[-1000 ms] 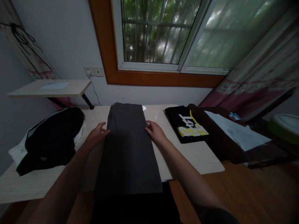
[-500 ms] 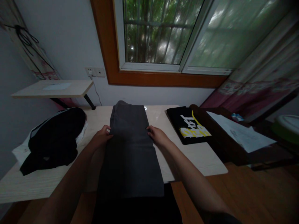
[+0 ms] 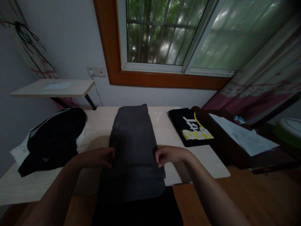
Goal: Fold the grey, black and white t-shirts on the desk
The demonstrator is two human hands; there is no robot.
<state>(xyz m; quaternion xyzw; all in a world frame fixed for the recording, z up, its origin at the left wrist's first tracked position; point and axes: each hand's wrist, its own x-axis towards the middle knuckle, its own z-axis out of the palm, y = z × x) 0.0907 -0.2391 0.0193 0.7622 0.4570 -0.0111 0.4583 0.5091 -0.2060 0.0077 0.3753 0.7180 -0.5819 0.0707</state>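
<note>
One black printed garment (image 3: 191, 127): folded. Left hand (image 3: 102, 157) and right hand (image 3: 170, 154) pinch opposite edges of the partly folded grey garment (image 3: 134, 138). Clothing pile (image 3: 57, 136): unfolded.

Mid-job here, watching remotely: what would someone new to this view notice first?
Probably the long grey cloth in the middle, running over the near edge of the pale table, with the left hand and right hand at its side edges. Next, the bright window at the top, and the black folded garment with its yellow-and-white print, on the table to the right.
</note>
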